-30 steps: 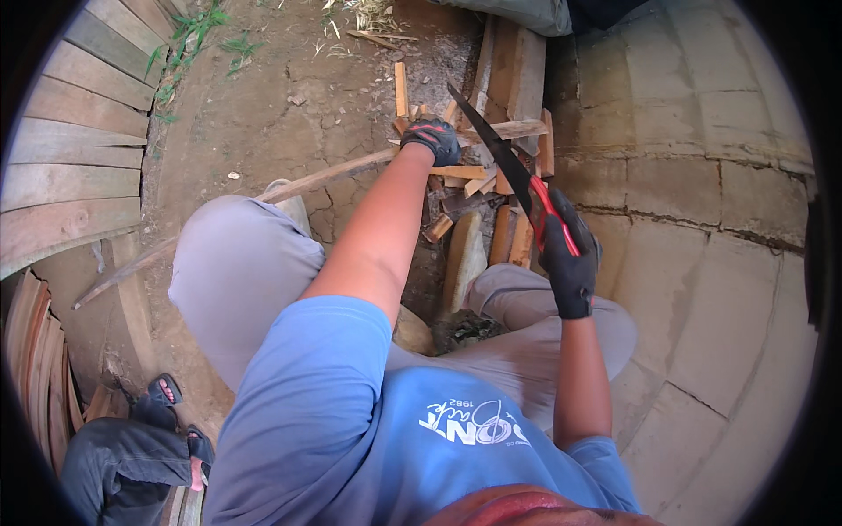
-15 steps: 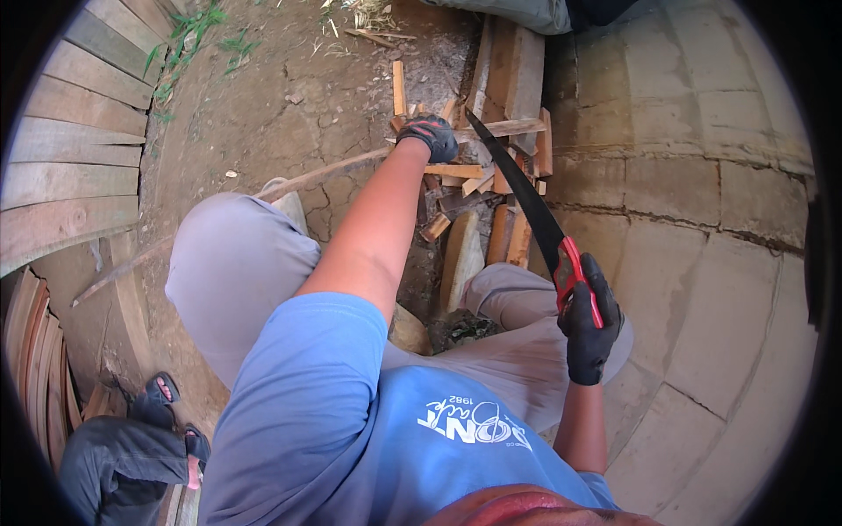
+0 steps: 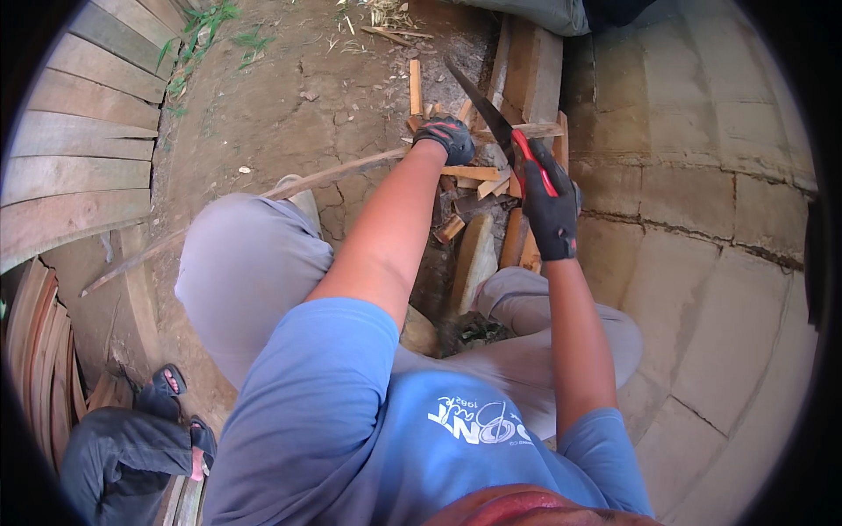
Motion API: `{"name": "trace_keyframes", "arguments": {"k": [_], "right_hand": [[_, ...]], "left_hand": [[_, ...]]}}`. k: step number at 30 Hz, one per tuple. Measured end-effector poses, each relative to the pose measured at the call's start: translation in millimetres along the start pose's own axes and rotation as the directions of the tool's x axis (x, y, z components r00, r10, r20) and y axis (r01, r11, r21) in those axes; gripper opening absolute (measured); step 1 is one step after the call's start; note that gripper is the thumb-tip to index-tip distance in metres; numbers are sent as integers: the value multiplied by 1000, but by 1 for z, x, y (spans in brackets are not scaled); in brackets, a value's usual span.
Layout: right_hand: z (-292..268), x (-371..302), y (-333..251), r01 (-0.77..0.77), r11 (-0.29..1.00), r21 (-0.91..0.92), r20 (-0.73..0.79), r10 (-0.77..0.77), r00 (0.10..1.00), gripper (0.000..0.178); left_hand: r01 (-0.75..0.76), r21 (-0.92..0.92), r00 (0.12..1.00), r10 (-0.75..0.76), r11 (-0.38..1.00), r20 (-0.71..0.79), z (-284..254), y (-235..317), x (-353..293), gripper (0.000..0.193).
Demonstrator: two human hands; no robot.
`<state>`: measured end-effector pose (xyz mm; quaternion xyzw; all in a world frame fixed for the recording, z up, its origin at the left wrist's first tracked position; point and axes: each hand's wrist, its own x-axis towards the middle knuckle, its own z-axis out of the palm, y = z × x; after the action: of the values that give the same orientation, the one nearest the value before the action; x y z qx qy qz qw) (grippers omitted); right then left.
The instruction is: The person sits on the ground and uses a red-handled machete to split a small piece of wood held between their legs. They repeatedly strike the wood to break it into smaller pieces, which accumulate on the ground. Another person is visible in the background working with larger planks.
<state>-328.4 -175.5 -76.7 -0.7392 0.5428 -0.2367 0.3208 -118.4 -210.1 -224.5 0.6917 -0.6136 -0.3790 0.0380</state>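
Observation:
My left hand (image 3: 445, 138), in a black and red glove, is closed around a long thin wooden strip (image 3: 351, 168). The strip runs from far left, past my left knee, and its right end (image 3: 537, 131) reaches beyond the hand. In a black glove, my right hand (image 3: 551, 203) grips the red handle of a hand saw (image 3: 481, 98). Its dark curved blade points up and to the left, crossing the strip just right of my left hand. Whether the teeth touch the wood I cannot tell.
Short wood offcuts (image 3: 476, 174) lie heaped below my hands. Thick boards (image 3: 531, 70) stretch away behind them. A block wall (image 3: 684, 193) borders the right side, a plank fence (image 3: 83, 158) the left. Another person's legs (image 3: 132, 456) show at lower left, and more clothing (image 3: 535, 10) at the top.
My right hand has pushed the saw forward and up to the left, bringing its handle close to the strip. My left hand keeps its hold; the whole view has shifted slightly.

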Motion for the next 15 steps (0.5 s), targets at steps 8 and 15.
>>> {"name": "trace_keyframes", "arguments": {"k": [8,15], "right_hand": [[36,41,11,-30,993,116,-8,32,999,41],[-12,-14,-3,17,1000,-24,-10,-17,1000,40]], "left_hand": [[-30,12,999,29,999,30,9,-14,12,53],[-66,49,996,62,997,64,-3,-6,13,56]]}}
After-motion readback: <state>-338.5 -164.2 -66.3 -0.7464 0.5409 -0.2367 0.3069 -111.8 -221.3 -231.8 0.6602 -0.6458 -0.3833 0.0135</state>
